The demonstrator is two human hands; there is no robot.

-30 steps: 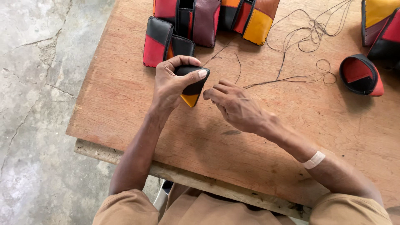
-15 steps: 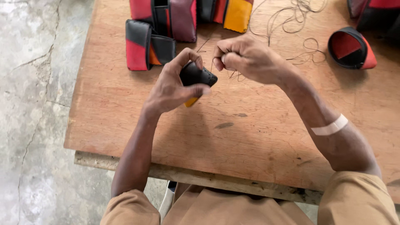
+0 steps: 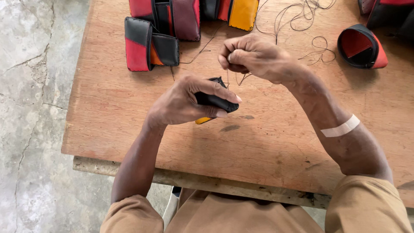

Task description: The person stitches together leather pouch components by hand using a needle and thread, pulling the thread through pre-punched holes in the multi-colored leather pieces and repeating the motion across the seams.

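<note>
The left hand (image 3: 185,101) grips a small black and yellow pouch (image 3: 214,102) just above the wooden table (image 3: 267,142). The right hand (image 3: 254,56), closed in a pinch, holds a dark thread (image 3: 227,80) running up from the pouch. More pouches (image 3: 151,43) lie near the table's far edge.

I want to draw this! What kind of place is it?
Probably a small sewing workshop for hand-made leather goods. A rough wooden table stands on cracked concrete floor. Loose thread and stitched red, black and yellow pieces lie about, and the left hand holds a black piece.
</note>
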